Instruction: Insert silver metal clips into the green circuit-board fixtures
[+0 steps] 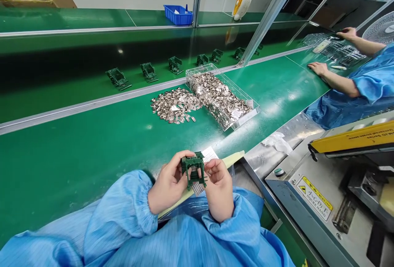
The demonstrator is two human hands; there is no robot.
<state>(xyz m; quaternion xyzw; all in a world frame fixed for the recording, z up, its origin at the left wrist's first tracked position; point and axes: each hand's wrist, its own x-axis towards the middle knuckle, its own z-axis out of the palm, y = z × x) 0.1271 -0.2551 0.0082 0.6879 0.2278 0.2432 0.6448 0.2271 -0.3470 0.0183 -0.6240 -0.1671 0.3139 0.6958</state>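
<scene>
Right now your left hand [168, 182] and right hand [220, 189] pinch the green frame [193, 161] from opposite sides; the metal pile [175, 104] lies ahead, nearer your left.

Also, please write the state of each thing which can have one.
Left hand, gripping the green part
Right hand, gripping its side
Green part, held between both hands
Clear tray, open, filled with metal pieces
Blue bin, open
Fan, cannot tell whether running
</scene>
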